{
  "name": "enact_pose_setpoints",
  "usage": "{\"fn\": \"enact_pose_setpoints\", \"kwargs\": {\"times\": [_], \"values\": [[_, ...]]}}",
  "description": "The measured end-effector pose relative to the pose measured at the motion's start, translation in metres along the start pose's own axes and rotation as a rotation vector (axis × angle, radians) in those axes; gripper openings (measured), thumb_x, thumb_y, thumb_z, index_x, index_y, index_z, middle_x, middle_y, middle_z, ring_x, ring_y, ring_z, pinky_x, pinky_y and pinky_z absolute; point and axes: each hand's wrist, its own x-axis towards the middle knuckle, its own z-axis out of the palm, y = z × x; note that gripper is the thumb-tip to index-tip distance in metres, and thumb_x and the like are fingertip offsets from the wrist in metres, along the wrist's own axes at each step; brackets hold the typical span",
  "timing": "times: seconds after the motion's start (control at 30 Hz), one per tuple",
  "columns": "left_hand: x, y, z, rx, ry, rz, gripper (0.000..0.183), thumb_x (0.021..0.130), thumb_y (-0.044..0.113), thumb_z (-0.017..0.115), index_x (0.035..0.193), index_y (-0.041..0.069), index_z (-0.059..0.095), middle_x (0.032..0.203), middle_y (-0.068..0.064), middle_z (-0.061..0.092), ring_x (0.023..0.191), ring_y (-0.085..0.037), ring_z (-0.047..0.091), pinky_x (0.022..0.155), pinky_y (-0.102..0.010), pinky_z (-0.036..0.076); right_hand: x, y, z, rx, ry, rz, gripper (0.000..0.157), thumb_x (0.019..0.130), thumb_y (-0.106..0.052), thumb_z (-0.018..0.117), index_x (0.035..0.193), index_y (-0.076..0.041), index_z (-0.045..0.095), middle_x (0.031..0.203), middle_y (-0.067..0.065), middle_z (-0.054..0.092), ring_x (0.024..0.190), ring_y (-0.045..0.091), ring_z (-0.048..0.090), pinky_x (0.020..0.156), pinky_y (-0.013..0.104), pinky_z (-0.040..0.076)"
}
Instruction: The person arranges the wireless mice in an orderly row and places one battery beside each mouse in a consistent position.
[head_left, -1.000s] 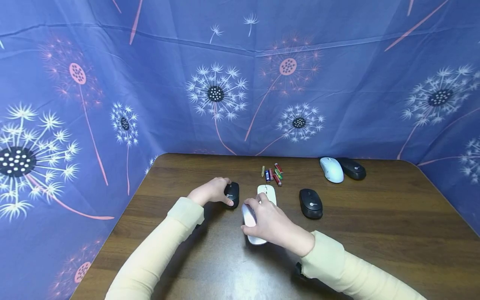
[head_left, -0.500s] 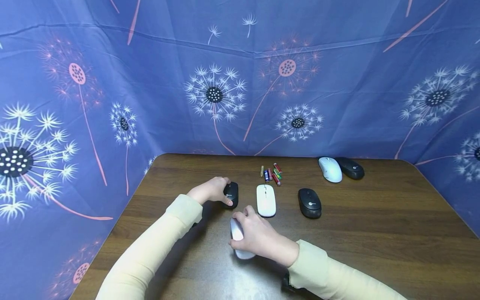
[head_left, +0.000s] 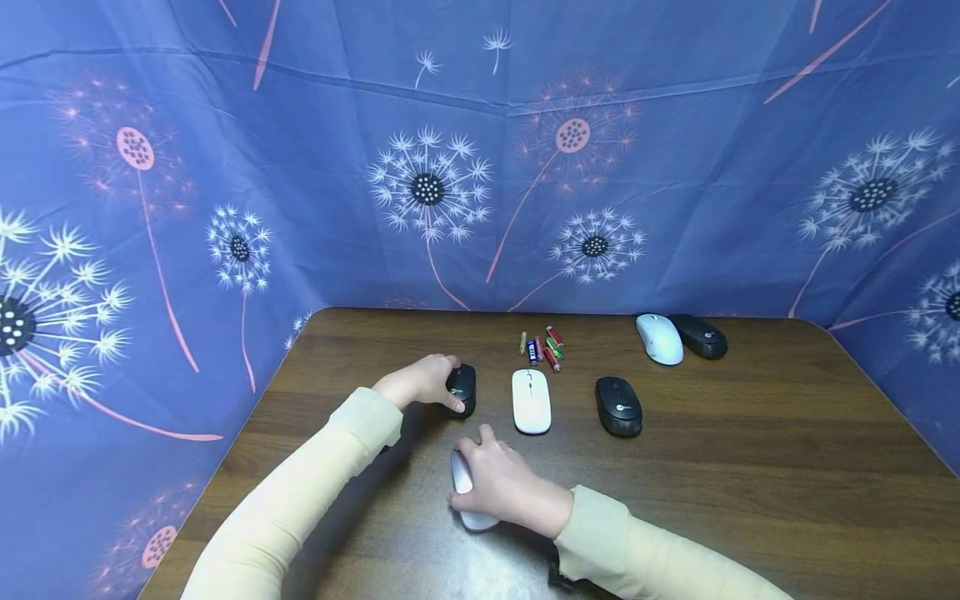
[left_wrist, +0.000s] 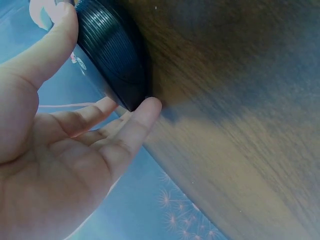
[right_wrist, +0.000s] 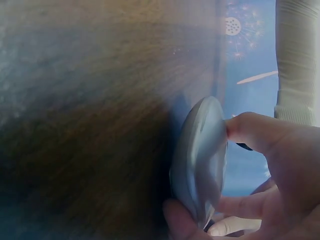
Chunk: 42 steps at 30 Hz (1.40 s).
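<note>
On the left part of the table, my left hand (head_left: 426,382) grips a black computer mouse (head_left: 468,383) between thumb and fingers. The left wrist view shows the ribbed side of that black mouse (left_wrist: 112,50), thumb on one side, fingertips at its end. Nearer to me, my right hand (head_left: 504,483) holds a silver-white computer mouse (head_left: 461,473), its right part hidden under the palm. Seen from the right wrist, the silver-white mouse (right_wrist: 197,155) lies low at the tabletop, thumb and fingers along its edges. A white mouse (head_left: 531,402) lies between and beyond the hands.
Several small batteries (head_left: 539,348) lie behind the white mouse. A second black mouse (head_left: 619,407) is to its right. At the back right, a pale mouse (head_left: 661,339) lies beside another black mouse (head_left: 700,336). Blue dandelion-patterned cloth (head_left: 322,192) hangs around the brown wooden table (head_left: 750,442).
My right hand has moved the silver-white mouse left and toward me, uncovering the white mouse it partly hid. The left hand stays on its black mouse.
</note>
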Motion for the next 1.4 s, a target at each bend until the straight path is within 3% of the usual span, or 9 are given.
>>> {"fn": "enact_pose_setpoints", "kwargs": {"times": [0.47, 0.7, 0.9, 1.07, 1.23, 1.4], "values": [[0.001, -0.002, 0.002, -0.005, -0.01, -0.014, 0.081, 0.076, 0.036, 0.078, 0.138, -0.001, 0.043, 0.136, -0.018, 0.05, 0.124, -0.029, 0.048, 0.102, -0.04, 0.04, 0.003, 0.0, 0.009, -0.02, -0.002, 0.005, 0.07, 0.068, -0.045, 0.079, 0.125, -0.01, 0.056, 0.111, 0.016, 0.049, 0.08, 0.025, 0.061, 0.057, 0.031, 0.052], [0.001, -0.002, 0.001, -0.001, -0.01, -0.012, 0.08, 0.076, 0.037, 0.079, 0.137, -0.002, 0.044, 0.134, -0.018, 0.051, 0.123, -0.03, 0.048, 0.101, -0.04, 0.04, 0.0, 0.003, 0.003, -0.053, -0.006, -0.022, 0.08, 0.069, -0.06, 0.073, 0.132, -0.015, 0.052, 0.12, 0.016, 0.049, 0.095, 0.029, 0.057, 0.063, 0.04, 0.052], [0.0, -0.002, 0.001, -0.009, -0.014, -0.011, 0.081, 0.075, 0.036, 0.079, 0.137, -0.003, 0.044, 0.134, -0.018, 0.051, 0.123, -0.03, 0.049, 0.102, -0.041, 0.04, -0.004, 0.016, -0.011, -0.043, -0.024, -0.184, 0.072, 0.077, -0.055, 0.069, 0.136, -0.017, 0.049, 0.135, 0.014, 0.046, 0.117, 0.03, 0.049, 0.084, 0.048, 0.049], [0.0, -0.001, 0.001, -0.017, -0.021, -0.012, 0.081, 0.076, 0.036, 0.078, 0.138, -0.002, 0.042, 0.136, -0.018, 0.05, 0.124, -0.03, 0.047, 0.102, -0.041, 0.039, -0.006, 0.033, -0.014, 0.01, -0.094, -0.336, 0.069, 0.079, -0.054, 0.069, 0.136, -0.02, 0.049, 0.141, 0.011, 0.042, 0.129, 0.026, 0.04, 0.1, 0.045, 0.041], [0.0, -0.001, 0.001, -0.012, -0.026, -0.017, 0.081, 0.077, 0.036, 0.078, 0.138, -0.001, 0.042, 0.136, -0.018, 0.05, 0.125, -0.03, 0.046, 0.102, -0.041, 0.039, -0.005, 0.05, -0.011, 0.059, -0.154, -0.454, 0.077, 0.075, -0.057, 0.071, 0.139, -0.023, 0.045, 0.15, 0.011, 0.031, 0.138, 0.03, 0.027, 0.105, 0.048, 0.035], [0.0, -0.001, -0.001, 0.008, -0.03, -0.01, 0.081, 0.077, 0.037, 0.078, 0.138, -0.001, 0.042, 0.136, -0.018, 0.05, 0.125, -0.03, 0.046, 0.102, -0.041, 0.039, -0.004, 0.06, -0.007, 0.091, -0.229, -0.509, 0.084, 0.072, -0.058, 0.073, 0.143, -0.028, 0.039, 0.155, 0.011, 0.02, 0.142, 0.033, 0.02, 0.105, 0.051, 0.033]]}}
